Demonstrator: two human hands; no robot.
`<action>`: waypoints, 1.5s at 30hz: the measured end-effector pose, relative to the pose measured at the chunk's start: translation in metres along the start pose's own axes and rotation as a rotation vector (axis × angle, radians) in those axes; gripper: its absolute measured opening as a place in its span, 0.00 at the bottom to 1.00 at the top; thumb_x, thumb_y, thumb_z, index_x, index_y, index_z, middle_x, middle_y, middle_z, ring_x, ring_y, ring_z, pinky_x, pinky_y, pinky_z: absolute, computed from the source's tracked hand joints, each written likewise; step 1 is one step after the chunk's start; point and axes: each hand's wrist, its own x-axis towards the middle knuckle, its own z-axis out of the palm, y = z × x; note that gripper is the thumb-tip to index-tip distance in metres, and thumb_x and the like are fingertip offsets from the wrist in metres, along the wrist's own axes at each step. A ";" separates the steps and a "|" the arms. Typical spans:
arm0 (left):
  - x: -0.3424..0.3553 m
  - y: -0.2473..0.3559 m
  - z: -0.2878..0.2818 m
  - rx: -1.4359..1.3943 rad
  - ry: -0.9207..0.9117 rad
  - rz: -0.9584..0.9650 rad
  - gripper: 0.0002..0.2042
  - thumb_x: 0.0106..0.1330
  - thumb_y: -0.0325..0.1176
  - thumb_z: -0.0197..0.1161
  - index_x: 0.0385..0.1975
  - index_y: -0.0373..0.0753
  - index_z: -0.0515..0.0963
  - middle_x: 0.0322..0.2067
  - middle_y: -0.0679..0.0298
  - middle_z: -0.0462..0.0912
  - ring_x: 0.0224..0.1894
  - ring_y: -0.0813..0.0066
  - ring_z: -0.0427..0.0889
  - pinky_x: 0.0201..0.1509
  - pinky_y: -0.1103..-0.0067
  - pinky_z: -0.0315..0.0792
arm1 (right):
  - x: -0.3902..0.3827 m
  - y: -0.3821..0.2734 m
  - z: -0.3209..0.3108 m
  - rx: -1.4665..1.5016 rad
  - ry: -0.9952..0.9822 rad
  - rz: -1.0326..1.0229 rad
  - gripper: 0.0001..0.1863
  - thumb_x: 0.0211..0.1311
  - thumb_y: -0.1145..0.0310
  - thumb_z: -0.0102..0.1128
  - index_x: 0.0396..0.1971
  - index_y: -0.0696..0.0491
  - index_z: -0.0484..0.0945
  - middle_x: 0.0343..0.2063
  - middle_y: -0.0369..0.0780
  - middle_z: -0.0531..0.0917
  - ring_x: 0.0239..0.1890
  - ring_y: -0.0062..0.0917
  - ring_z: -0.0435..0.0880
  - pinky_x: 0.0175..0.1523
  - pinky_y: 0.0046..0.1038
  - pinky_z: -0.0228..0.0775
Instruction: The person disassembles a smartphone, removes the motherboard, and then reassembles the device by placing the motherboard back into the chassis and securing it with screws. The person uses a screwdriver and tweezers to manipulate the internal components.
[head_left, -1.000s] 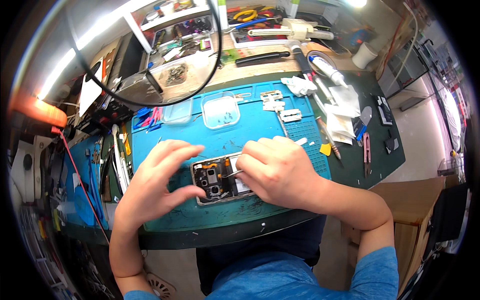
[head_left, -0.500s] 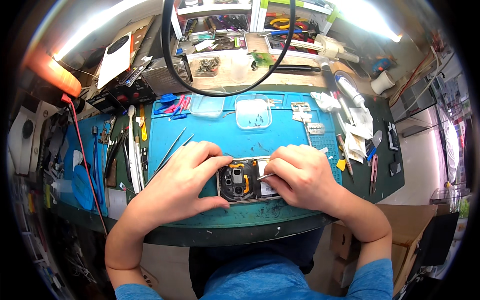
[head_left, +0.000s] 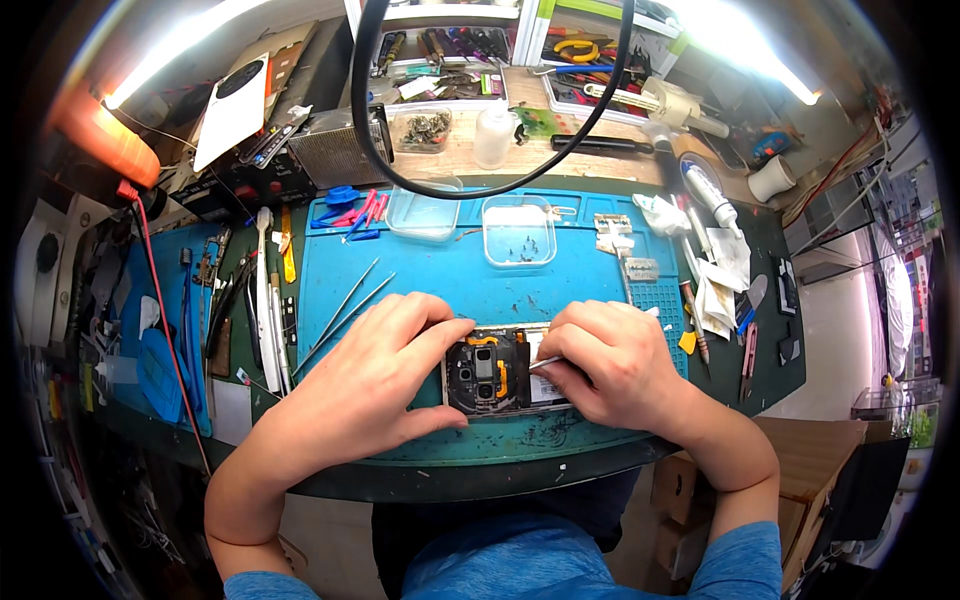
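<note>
An opened smartphone (head_left: 485,378) lies back up on the blue mat, showing a dark camera section with orange flex strips and a pale block at its right. My left hand (head_left: 385,368) grips the phone's left end, thumb on the near edge and index finger on the far edge. In my right hand (head_left: 622,362) a thin metal tool (head_left: 542,363) is pinched, its tip over the seam between the dark section and the pale block. The fingers hide the tool's other end and the phone's right end.
On the blue mat (head_left: 420,270) lie tweezers (head_left: 345,318) and a clear tray (head_left: 519,232) with tiny screws. A black cable loop (head_left: 362,120) hangs above the far side. Crumpled tissues (head_left: 722,285) and pens lie right; brushes and tools (head_left: 265,290) lie left.
The whole view has shifted slightly. Both hands keep nearly the same places on the phone, and the tool tip stays near the seam.
</note>
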 end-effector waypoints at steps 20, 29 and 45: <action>0.002 0.013 0.015 0.061 0.029 -0.068 0.41 0.49 0.39 0.85 0.65 0.36 0.74 0.56 0.53 0.73 0.60 0.51 0.72 0.69 0.62 0.66 | -0.004 0.000 0.005 0.040 0.046 0.014 0.11 0.61 0.65 0.72 0.35 0.51 0.78 0.31 0.37 0.78 0.34 0.34 0.83 0.37 0.36 0.73; 0.007 0.017 0.015 0.009 -0.008 -0.157 0.39 0.47 0.33 0.83 0.62 0.36 0.72 0.57 0.51 0.70 0.63 0.49 0.70 0.71 0.62 0.66 | -0.008 0.003 0.003 0.043 0.105 0.081 0.10 0.60 0.66 0.73 0.34 0.51 0.79 0.30 0.37 0.80 0.32 0.35 0.84 0.34 0.36 0.74; 0.006 0.019 0.011 0.038 -0.016 -0.140 0.41 0.44 0.27 0.82 0.62 0.33 0.69 0.57 0.52 0.70 0.60 0.53 0.73 0.67 0.68 0.70 | -0.014 0.006 0.012 0.066 0.224 0.097 0.11 0.61 0.63 0.73 0.34 0.51 0.78 0.32 0.37 0.81 0.34 0.35 0.85 0.38 0.37 0.77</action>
